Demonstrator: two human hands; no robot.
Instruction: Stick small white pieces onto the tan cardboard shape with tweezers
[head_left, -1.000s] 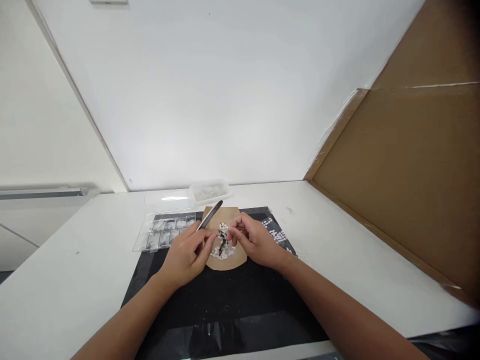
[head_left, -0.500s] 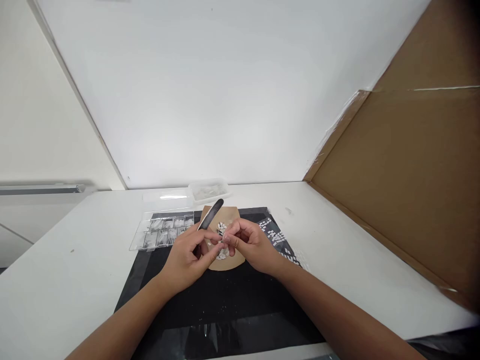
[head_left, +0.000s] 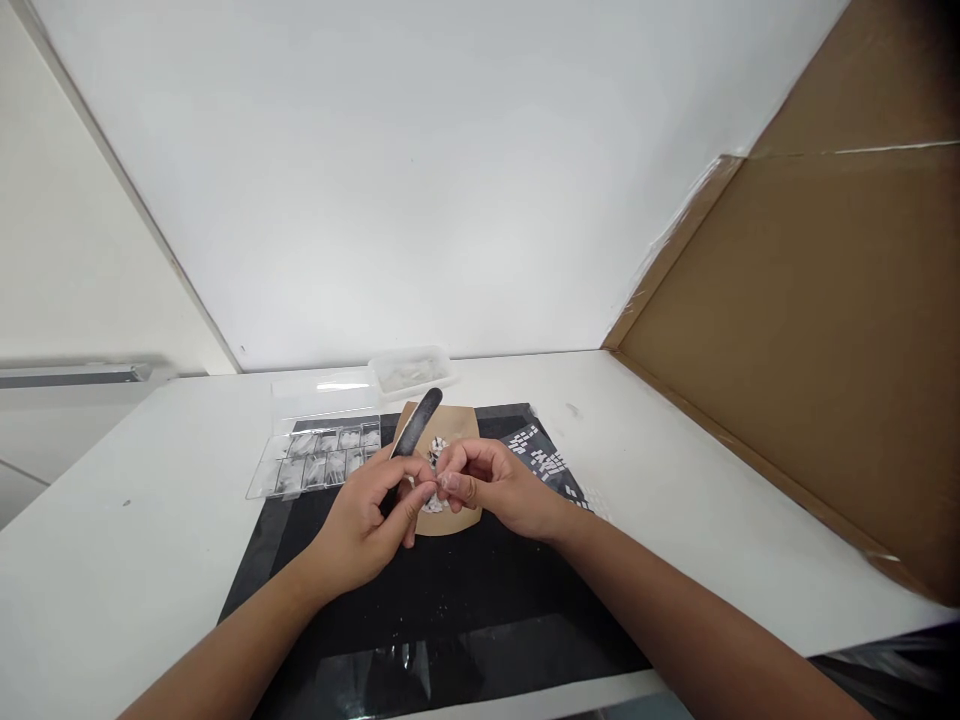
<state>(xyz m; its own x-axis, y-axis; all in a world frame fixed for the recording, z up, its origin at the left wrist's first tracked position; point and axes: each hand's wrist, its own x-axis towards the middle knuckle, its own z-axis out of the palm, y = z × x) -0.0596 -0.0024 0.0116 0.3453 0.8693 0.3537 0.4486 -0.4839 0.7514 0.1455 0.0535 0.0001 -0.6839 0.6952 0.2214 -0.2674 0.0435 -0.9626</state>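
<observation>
My left hand point(head_left: 375, 512) is closed round a black nail file point(head_left: 418, 420), whose rounded end sticks up past the fingers. Its thumb and forefinger are also pinched together at the fingertips of my right hand point(head_left: 491, 488). The right thumb and fingers pinch too, on something small and pale that I cannot make out. Both hands meet above a tan paper sheet point(head_left: 450, 522), where a cluster of small white pieces point(head_left: 436, 503) lies partly hidden behind the fingers.
A clear compartment box point(head_left: 315, 465) of transparent pieces stands open at left. Behind is a translucent tub point(head_left: 411, 372). A dark sheet with white stickers point(head_left: 541, 455) lies at right on the black mat point(head_left: 420, 610). Cardboard point(head_left: 810, 350) walls the right side.
The view has shifted slightly. My fingertips stay together over the paper, and the left thumb and forefinger have closed nearer each other. The nail file stays in my left hand.
</observation>
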